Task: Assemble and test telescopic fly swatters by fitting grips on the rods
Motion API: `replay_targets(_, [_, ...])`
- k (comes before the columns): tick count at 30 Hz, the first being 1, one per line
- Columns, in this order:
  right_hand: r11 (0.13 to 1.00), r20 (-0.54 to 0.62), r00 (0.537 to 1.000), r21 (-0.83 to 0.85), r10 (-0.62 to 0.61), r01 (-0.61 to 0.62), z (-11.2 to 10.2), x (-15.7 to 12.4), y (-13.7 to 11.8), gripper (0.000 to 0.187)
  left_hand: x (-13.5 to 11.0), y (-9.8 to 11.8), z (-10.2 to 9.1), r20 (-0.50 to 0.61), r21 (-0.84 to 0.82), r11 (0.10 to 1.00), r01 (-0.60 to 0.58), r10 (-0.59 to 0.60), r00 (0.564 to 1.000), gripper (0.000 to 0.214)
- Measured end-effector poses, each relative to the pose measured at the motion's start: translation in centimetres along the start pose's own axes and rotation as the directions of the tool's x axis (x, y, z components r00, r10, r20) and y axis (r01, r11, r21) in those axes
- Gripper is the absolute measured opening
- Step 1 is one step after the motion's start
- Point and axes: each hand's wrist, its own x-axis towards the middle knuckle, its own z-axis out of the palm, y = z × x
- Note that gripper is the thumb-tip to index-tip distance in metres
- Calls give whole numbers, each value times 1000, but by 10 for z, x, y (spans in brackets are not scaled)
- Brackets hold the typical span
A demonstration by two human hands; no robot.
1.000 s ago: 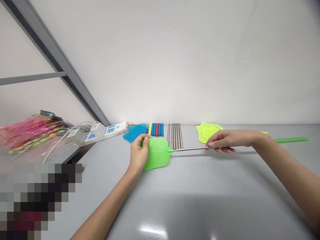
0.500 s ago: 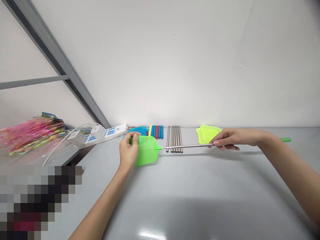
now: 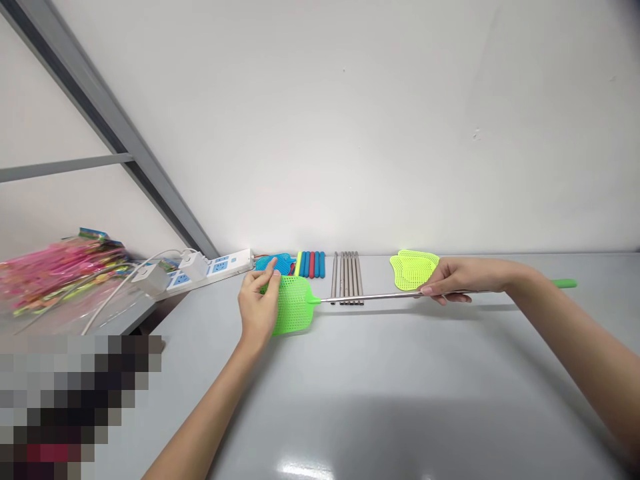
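Note:
A green fly swatter [image 3: 295, 305] with a perforated head, a thin metal rod and a green grip lies crosswise before me, just over the table. At the outer edge of its head is my left hand [image 3: 257, 303], closed on the swatter with thumb and index finger pointing up; part of the edge is hidden behind the hand. My right hand [image 3: 453, 279] pinches the metal rod from above, and the green grip sticks out to the right beyond the wrist. Behind the right fingers lie yellow-green swatter heads [image 3: 413, 269].
Along the wall lie several metal rods [image 3: 350, 277], blue, red and yellow grips [image 3: 312, 264] and blue swatter heads [image 3: 276, 265]. A white power strip [image 3: 230, 264] with plugs and cables is at the left, beside bagged pink items [image 3: 60, 267]. The table [image 3: 350, 373] is glossy grey.
My left index finger and thumb have straightened upward at the swatter's head. The swatter's head end has dipped slightly. My right hand keeps its pinch on the rod; the view has shifted a little.

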Motion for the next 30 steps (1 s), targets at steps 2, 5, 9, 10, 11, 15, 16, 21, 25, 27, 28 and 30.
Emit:
replay_targets(2, [1000,0,1000,-3,1,-1,0,2,1,40,-1,-1,1,22,6,1000,17,-17,1000,26])
replay_targets(5, [1000,17,1000,-2,-6,6,1,5,4,41,-3,-3,3,80,53,999,10,-15,997,29])
replay_targets(9, [1000,41,999,-28,-7,8,1,7,8,42,-11,-1,7,132,159,987,-9,-13,991,30])
replay_targets(10, [999,46,999,-38,-6,7,1,7,9,42,-13,0,8,140,177,984,-6,-19,990,30])
replay_targets(11, [999,52,999,-43,-3,6,1,6,9,42,-15,1,9,148,191,982,-3,-26,989,30])
replay_targets(15, [999,56,998,-38,-7,9,0,5,9,40,-21,5,12,170,214,977,9,-46,984,28])
replay_targets(16, [999,53,999,-34,-9,11,0,5,8,40,-21,5,12,171,217,976,12,-50,984,28])
replay_targets(21, [1000,38,999,-16,-3,4,0,4,8,40,-22,5,13,184,246,969,11,-58,981,29])
replay_targets(25, [1000,38,999,-28,-3,4,0,5,10,42,-22,3,13,197,264,965,-3,-51,979,29])
replay_targets(27, [999,38,999,-43,7,-5,-1,5,11,43,-23,3,13,206,268,963,-8,-49,977,30])
replay_targets(28, [999,38,999,-50,12,-10,-1,5,12,44,-23,3,13,208,270,963,-11,-48,977,30])
replay_targets(30, [998,35,999,-60,14,-12,-1,6,12,45,-23,2,14,207,276,961,-11,-48,977,30])
